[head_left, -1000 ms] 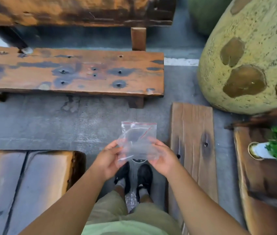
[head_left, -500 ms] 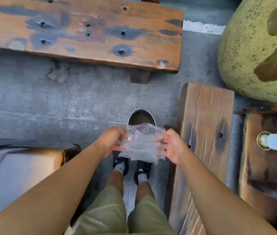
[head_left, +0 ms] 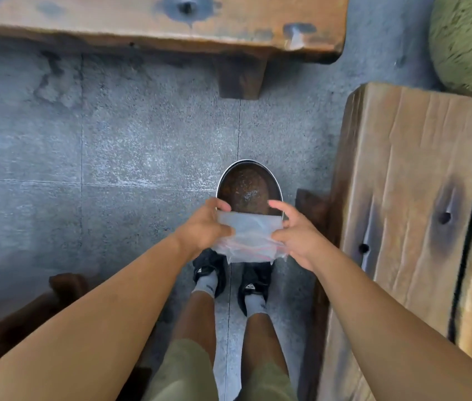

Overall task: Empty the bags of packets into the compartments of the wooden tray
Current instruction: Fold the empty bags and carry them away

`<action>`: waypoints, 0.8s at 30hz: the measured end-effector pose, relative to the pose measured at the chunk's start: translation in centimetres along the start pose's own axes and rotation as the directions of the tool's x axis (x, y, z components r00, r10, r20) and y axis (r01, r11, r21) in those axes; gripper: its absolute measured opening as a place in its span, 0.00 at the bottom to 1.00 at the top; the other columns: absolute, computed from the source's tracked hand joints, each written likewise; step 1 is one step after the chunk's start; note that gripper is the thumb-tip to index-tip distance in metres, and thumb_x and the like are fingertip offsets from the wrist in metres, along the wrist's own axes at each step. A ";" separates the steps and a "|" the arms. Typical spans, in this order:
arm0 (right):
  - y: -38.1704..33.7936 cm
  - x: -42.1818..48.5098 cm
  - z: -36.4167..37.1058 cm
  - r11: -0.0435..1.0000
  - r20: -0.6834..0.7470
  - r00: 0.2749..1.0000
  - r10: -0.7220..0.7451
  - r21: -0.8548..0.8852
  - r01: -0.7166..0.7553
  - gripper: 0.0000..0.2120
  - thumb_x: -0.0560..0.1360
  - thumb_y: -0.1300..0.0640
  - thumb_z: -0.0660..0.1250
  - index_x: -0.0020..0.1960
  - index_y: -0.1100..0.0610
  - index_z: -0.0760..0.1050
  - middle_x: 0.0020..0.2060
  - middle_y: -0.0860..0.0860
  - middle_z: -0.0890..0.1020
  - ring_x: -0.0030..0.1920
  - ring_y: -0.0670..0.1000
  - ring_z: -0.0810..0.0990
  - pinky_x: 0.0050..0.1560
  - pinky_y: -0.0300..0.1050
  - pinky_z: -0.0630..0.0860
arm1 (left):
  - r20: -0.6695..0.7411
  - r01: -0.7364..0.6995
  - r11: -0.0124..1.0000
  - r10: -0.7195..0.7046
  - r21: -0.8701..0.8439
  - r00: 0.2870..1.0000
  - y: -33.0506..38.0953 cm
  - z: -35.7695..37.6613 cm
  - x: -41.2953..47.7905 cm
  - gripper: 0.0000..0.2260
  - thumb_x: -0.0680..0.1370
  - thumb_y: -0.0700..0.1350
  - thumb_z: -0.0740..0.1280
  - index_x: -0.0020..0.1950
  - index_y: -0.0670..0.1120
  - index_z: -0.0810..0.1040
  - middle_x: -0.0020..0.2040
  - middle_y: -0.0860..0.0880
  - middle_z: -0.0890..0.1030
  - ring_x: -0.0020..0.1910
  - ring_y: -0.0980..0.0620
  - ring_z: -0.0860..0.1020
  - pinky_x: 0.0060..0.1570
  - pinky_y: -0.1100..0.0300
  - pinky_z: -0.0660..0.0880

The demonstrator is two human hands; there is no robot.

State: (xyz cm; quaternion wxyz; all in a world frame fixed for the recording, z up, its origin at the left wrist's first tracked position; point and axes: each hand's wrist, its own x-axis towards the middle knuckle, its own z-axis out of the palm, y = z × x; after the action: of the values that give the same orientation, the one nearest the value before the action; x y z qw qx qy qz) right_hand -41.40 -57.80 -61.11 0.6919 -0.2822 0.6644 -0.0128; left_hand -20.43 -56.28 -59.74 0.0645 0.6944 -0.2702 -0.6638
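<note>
**A:** What are we holding?

**B:** A clear bag [head_left: 250, 235] with a red zip line. Our left hand [head_left: 205, 227] grips its left side. Our right hand [head_left: 295, 235] pinches its right side. Our hands are apart, with the bag held between them.

**A:** Where is the bag?

**B:** Up in the air, above our shoes [head_left: 210, 270]. It is right by the near edge of a round metal bin [head_left: 247, 186] that stands on the grey floor [head_left: 113, 154].

**A:** Are there packets in it?

**B:** We can't see any. It looks empty to us, but it is crumpled, so we are not sure.

**A:** And the wooden tray?

**B:** We can't see it here.

**A:** So which step is this?

**B:** We think this bag is done and we are throwing it away. Next we should bring it over the bin's open top and let go with both hands. Then we must find the tray and a full bag.
</note>
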 end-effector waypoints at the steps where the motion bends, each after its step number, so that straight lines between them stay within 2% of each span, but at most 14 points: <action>1: 0.5 1.1 0.2 1.000 -0.054 0.998 0.016 0.014 -0.015 0.36 0.71 0.74 0.65 0.71 0.44 0.70 0.53 0.62 0.78 0.48 0.60 0.81 0.45 0.50 0.79 | -0.053 -0.020 0.999 0.018 -0.036 0.998 -0.7 0.5 1.1 0.21 0.75 0.32 0.70 0.64 0.45 0.71 0.41 0.48 0.71 0.33 0.52 0.72 0.29 0.65 0.72; 3: 1.4 3.5 0.7 0.999 -0.172 0.984 0.034 0.040 -0.028 0.33 0.71 0.71 0.67 0.71 0.46 0.70 0.53 0.62 0.78 0.47 0.59 0.81 0.45 0.51 0.80 | -0.176 -0.044 0.997 0.032 -0.067 0.984 -2.0 1.7 3.6 0.21 0.74 0.33 0.71 0.64 0.46 0.71 0.37 0.48 0.70 0.30 0.53 0.70 0.26 0.66 0.71; 5: 2.2 5.8 1.1 0.998 -0.272 0.961 0.043 0.045 -0.032 0.29 0.72 0.70 0.68 0.69 0.51 0.71 0.51 0.59 0.78 0.47 0.58 0.80 0.49 0.53 0.80 | -0.283 -0.019 0.999 0.011 -0.028 0.959 -3.2 2.8 6.2 0.21 0.73 0.37 0.73 0.63 0.46 0.73 0.36 0.49 0.72 0.31 0.51 0.72 0.31 0.61 0.73; 8: 3.5 9.0 1.7 0.997 -0.320 0.945 0.062 0.060 -0.045 0.26 0.72 0.70 0.68 0.67 0.56 0.72 0.50 0.59 0.79 0.48 0.60 0.81 0.53 0.58 0.81 | -0.363 0.062 0.996 -0.035 0.063 0.931 -4.7 3.7 9.5 0.20 0.73 0.43 0.73 0.63 0.45 0.72 0.44 0.45 0.78 0.39 0.47 0.76 0.40 0.59 0.70; 11: 4.4 11.4 1.8 0.999 -0.351 0.936 0.038 0.016 -0.035 0.24 0.73 0.69 0.67 0.67 0.56 0.72 0.52 0.58 0.79 0.47 0.58 0.81 0.47 0.51 0.80 | -0.369 0.074 0.994 -0.040 0.079 0.929 -5.4 4.6 11.9 0.22 0.74 0.44 0.73 0.66 0.45 0.71 0.54 0.41 0.80 0.48 0.43 0.79 0.45 0.57 0.73; 14: 4.7 12.7 1.6 1.000 -0.394 0.919 0.006 -0.026 -0.018 0.21 0.74 0.68 0.65 0.65 0.55 0.72 0.51 0.56 0.79 0.44 0.55 0.79 0.42 0.49 0.78 | -0.383 0.039 0.997 -0.011 0.065 0.924 -5.7 5.2 13.3 0.25 0.74 0.44 0.73 0.68 0.45 0.70 0.56 0.41 0.81 0.54 0.41 0.80 0.54 0.52 0.76; 17: 4.8 13.2 1.4 0.991 -0.445 0.893 -0.068 -0.133 0.009 0.16 0.74 0.66 0.65 0.60 0.53 0.73 0.50 0.56 0.82 0.47 0.58 0.82 0.46 0.50 0.79 | -0.373 -0.010 1.000 0.016 0.017 0.928 -5.8 5.5 13.7 0.25 0.74 0.45 0.74 0.68 0.46 0.69 0.56 0.42 0.81 0.54 0.43 0.80 0.57 0.48 0.77; 19: 4.9 13.1 1.4 0.981 -0.441 0.891 -0.104 -0.192 0.019 0.16 0.75 0.62 0.67 0.62 0.54 0.73 0.51 0.55 0.82 0.50 0.57 0.82 0.48 0.47 0.76 | -0.364 -0.027 1.000 0.026 0.003 0.931 -5.9 5.5 13.8 0.26 0.75 0.48 0.74 0.69 0.47 0.68 0.58 0.43 0.80 0.55 0.44 0.80 0.58 0.47 0.77; 22: 5.1 12.3 1.6 0.974 -0.434 0.889 -0.146 -0.222 0.051 0.20 0.77 0.55 0.68 0.67 0.53 0.70 0.54 0.52 0.79 0.53 0.55 0.79 0.52 0.45 0.72 | -0.349 -0.059 0.998 0.055 0.000 0.935 -5.9 5.3 13.6 0.29 0.75 0.49 0.73 0.73 0.47 0.66 0.58 0.47 0.80 0.55 0.48 0.80 0.59 0.50 0.77; 24: 5.2 11.3 1.7 0.972 -0.440 0.879 -0.184 -0.213 0.097 0.21 0.77 0.55 0.69 0.68 0.54 0.69 0.56 0.51 0.78 0.56 0.54 0.79 0.56 0.46 0.73 | -0.356 -0.095 0.996 0.086 -0.006 0.931 -5.7 5.1 13.0 0.29 0.76 0.47 0.73 0.74 0.46 0.66 0.56 0.49 0.79 0.54 0.51 0.79 0.59 0.55 0.76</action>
State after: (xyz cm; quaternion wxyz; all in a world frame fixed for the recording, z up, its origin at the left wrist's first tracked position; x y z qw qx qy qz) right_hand -40.36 -57.25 -73.57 0.4843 -0.3817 0.7844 -0.0675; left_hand -23.98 -56.10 -74.37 0.1506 0.7889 -0.2782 -0.5268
